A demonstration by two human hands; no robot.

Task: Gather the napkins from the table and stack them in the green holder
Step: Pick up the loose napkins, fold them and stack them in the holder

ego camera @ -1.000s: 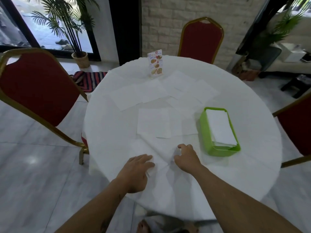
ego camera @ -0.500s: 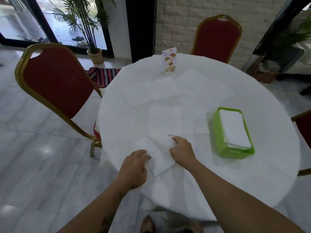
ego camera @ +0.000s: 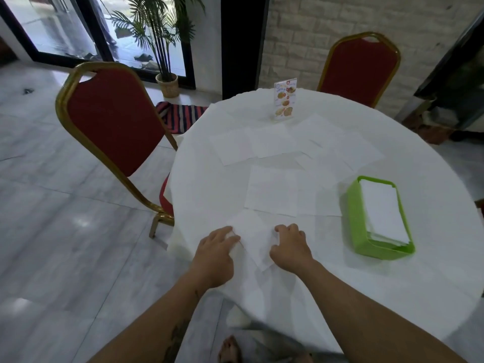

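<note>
A white napkin (ego camera: pixel 252 238) lies at the near edge of the round white table (ego camera: pixel 432 179), turned at an angle. My left hand (ego camera: pixel 216 254) rests on its left edge with fingers laid forward. My right hand (ego camera: pixel 289 246) touches its right edge with fingers curled down onto the paper. Several more white napkins (ego camera: pixel 273 191) lie spread flat across the middle and far side. The green holder (ego camera: pixel 357 221) stands to the right, holding a stack of white napkins (ego camera: pixel 383 210).
A menu card stand (ego camera: pixel 285 102) is upright at the far side of the table. Red chairs with gold frames stand at the left (ego camera: pixel 112 119) and at the back (ego camera: pixel 358 68). A potted palm (ego camera: pixel 167 83) stands by the glass door.
The view shifted, so the table sits further right in frame. Both hands stayed on the nearest napkin, which has slid slightly toward me and been squared between them.
</note>
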